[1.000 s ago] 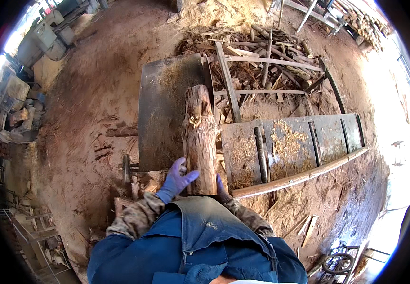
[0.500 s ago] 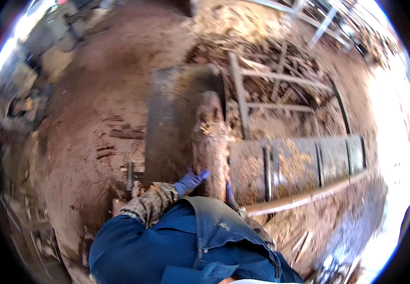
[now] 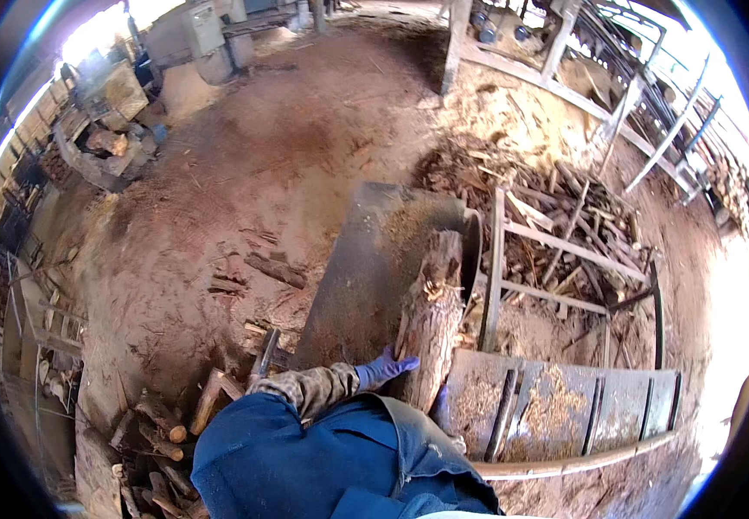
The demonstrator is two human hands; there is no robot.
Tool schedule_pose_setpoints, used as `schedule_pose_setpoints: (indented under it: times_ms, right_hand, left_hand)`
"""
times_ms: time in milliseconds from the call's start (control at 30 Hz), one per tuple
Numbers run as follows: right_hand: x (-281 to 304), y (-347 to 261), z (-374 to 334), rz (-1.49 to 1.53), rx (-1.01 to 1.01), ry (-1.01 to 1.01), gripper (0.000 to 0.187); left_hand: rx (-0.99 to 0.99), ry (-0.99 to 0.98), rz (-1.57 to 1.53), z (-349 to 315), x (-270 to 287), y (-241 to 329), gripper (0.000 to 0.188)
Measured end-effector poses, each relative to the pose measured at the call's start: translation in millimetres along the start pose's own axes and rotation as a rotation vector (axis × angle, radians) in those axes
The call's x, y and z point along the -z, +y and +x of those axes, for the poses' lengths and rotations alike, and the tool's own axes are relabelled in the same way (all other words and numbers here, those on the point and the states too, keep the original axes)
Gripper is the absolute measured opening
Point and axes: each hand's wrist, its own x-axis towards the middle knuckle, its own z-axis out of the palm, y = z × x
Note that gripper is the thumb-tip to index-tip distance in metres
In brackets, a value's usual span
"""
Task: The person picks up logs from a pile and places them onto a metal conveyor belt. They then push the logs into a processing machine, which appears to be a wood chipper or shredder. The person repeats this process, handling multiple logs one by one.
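A thick, bark-covered log [image 3: 431, 320] lies lengthwise in front of me, its far end resting on a dark metal sheet [image 3: 340, 285]. My left hand [image 3: 383, 368], in a purple glove, holds the log's left side near its close end, fingers pressed to the bark. Of my right hand [image 3: 441, 405] only a sliver of purple glove shows at the log's right side. Its fingers are mostly hidden behind the log and my blue clothing, so their grip does not show. The log's nearest end is also covered by my body.
A ribbed metal trough [image 3: 556, 406] with wood chips extends right from the log. Beyond it a wooden frame [image 3: 565, 251] stands by a heap of scrap wood [image 3: 556, 195]. Cut branches [image 3: 163, 424] lie at lower left; bark pieces [image 3: 275, 268] are on the dirt floor.
My view has swung, so the log, metal sheet and trough appear lower and farther right. The left hand stays on the log. The right hand is now more hidden.
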Motion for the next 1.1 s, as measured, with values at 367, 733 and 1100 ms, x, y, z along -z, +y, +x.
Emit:
schedule_pose_setpoints:
  times_ms: [367, 733, 1100]
  right_hand:
    - [-16, 50, 28, 0.184, -0.021, -0.093, 0.067]
    - [7, 125, -21, 0.814, -0.326, -0.196, 0.078]
    - [10, 84, 13, 0.499, -0.199, 0.024, 0.057]
  left_hand:
    - [0.203, 0.074, 0.167, -64, -1, 70, 0.092]
    - [-0.083, 0.192, 0.315, -97, 9, -69, 0.07]
    - [-0.096, 0.192, 0.402, -37, 49, -112, 0.05]
